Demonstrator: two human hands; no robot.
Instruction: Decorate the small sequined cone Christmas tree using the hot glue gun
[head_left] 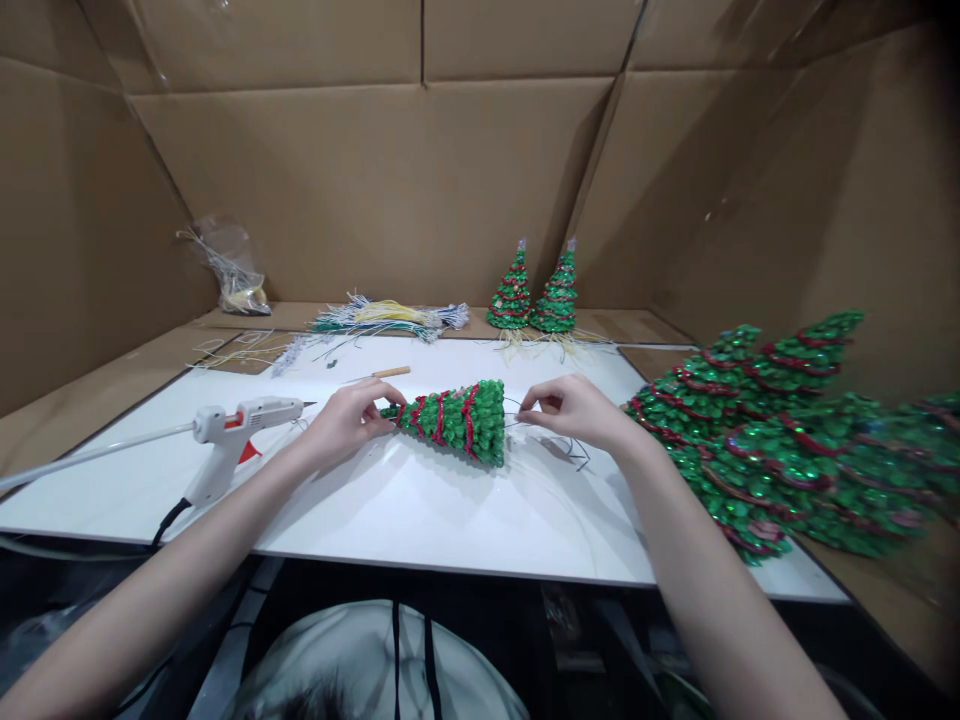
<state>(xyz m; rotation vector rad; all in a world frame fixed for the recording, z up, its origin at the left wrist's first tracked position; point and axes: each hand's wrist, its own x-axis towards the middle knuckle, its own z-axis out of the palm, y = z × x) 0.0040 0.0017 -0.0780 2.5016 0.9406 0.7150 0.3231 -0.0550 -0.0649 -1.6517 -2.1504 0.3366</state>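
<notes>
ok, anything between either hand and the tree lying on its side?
Nothing visible blocks either. The left hand pinches the tip of the tree; only thin wires, pinched by the right hand, span the gap at its base.

**Head view, forward and down**

Your camera sits on your head, facing across the white tabletop to the cardboard back wall. It is near: your pale garment crosses the bottom edge, your left hand and right hand show near the middle, and side walls flank the view.
</notes>
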